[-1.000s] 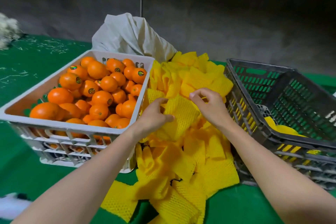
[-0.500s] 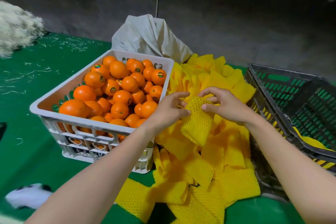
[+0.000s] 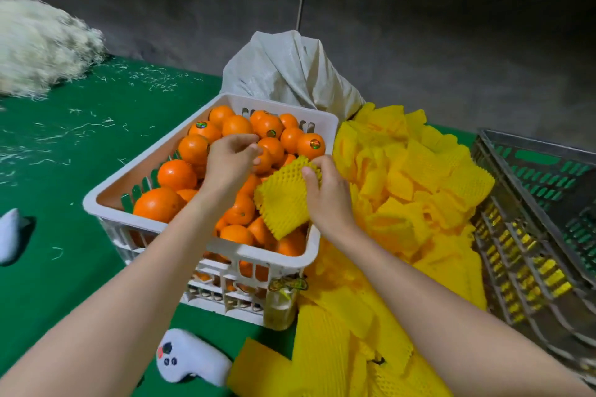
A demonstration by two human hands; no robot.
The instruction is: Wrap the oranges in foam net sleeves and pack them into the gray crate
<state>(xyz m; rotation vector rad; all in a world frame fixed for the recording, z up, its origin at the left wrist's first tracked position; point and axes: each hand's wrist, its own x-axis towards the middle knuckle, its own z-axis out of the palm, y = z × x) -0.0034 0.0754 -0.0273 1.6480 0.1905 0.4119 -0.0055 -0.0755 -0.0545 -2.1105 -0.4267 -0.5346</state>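
A white crate [image 3: 106, 200] in the middle holds several loose oranges [image 3: 175, 174]. My left hand [image 3: 229, 164] is over them, with its fingers and thumb curled onto one orange [image 3: 269, 153] near the crate's far right. Beside it, my right hand [image 3: 325, 196] pinches the top of a yellow foam net sleeve [image 3: 283, 206], which hangs over the crate's right side. To the right of the white crate lies a pile of yellow foam sleeves [image 3: 419, 171]. The gray crate [image 3: 532, 177] stands at the far right; its inside is mostly out of view.
A grey sack [image 3: 290, 74] stands behind the white crate. On the green table, a white game controller [image 3: 187, 361] lies near the front, a white object [image 3: 9, 232] at the left edge and a heap of white fibres [image 3: 38, 42] at the back left.
My left hand let go of the sleeve and moved left onto the oranges. My right hand carried the sleeve from the pile over the white crate. My view turned left.
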